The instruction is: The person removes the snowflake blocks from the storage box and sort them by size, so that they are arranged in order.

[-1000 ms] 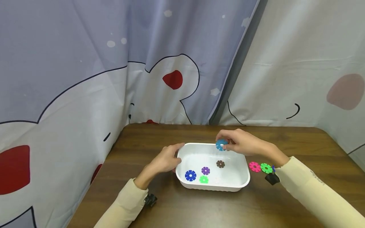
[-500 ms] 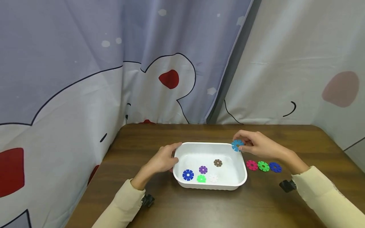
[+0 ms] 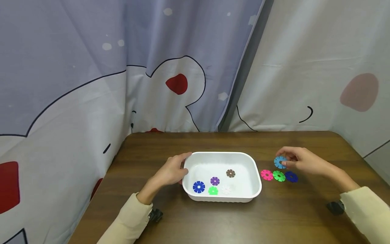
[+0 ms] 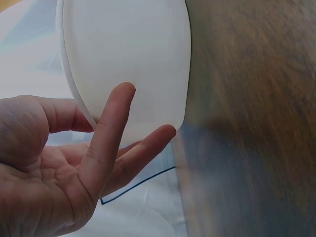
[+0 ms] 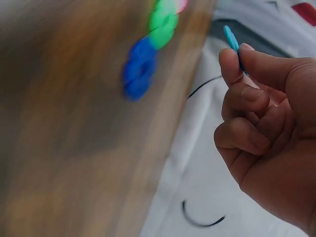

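My right hand (image 3: 300,161) pinches a light blue notched plastic disc (image 3: 279,162) between thumb and index finger, just above the table to the right of a white plastic tray (image 3: 222,200). In the right wrist view the disc (image 5: 231,38) is seen nearly edge-on, the other fingers curled. Below the hand lie a pink disc (image 3: 266,175), a green disc (image 3: 279,176) and a dark blue disc (image 3: 291,176) in a row. My left hand (image 3: 170,172) holds the tray's left end; in the left wrist view, the thumb goes behind the rim and fingers (image 4: 111,133) lie against the outer wall.
Inside the tray lie a blue disc (image 3: 199,187), a purple disc (image 3: 214,181), a brown disc (image 3: 230,173), a light green disc (image 3: 213,190) and a white disc (image 3: 226,190). The wooden table (image 3: 213,223) meets a printed curtain (image 3: 170,112) at its back edge.
My right hand has carried the light blue disc from over the tray rightwards, to above the row of discs. The left hand stays at the tray. The view has shifted slightly.
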`<state>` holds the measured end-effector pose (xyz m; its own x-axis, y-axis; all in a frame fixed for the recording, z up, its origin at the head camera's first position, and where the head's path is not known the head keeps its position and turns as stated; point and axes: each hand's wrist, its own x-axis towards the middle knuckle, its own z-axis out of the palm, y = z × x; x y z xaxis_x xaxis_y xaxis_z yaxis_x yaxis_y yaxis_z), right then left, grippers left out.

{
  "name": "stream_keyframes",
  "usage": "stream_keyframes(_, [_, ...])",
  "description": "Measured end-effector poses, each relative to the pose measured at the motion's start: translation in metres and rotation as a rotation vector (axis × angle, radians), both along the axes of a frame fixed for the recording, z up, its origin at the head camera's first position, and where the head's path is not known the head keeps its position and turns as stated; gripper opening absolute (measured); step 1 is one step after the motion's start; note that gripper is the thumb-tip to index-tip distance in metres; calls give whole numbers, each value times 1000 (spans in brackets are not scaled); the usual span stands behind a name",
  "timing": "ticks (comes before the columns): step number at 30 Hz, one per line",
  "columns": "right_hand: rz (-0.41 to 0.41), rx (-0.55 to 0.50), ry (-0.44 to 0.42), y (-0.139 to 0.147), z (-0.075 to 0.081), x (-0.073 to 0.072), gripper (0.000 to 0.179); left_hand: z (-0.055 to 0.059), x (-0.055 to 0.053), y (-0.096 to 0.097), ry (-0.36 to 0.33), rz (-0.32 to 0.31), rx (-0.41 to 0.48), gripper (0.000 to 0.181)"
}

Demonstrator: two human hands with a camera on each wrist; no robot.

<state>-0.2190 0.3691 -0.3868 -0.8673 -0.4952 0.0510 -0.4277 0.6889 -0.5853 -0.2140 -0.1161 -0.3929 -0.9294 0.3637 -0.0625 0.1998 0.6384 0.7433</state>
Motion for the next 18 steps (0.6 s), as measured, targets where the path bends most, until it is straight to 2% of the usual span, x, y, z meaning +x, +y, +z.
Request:
stream_keyframes(3, [-5,-26,-32,22,-8,5,19,1,0,1,-6,2,0,66])
stream_keyframes(9, [-40,-17,-8,56,-24,10,18,1,2,1,-6,0,1,66])
stream_keyframes(18, [-56,31,-17,80,-34,16,18,1,0,2,-26,21,5,67])
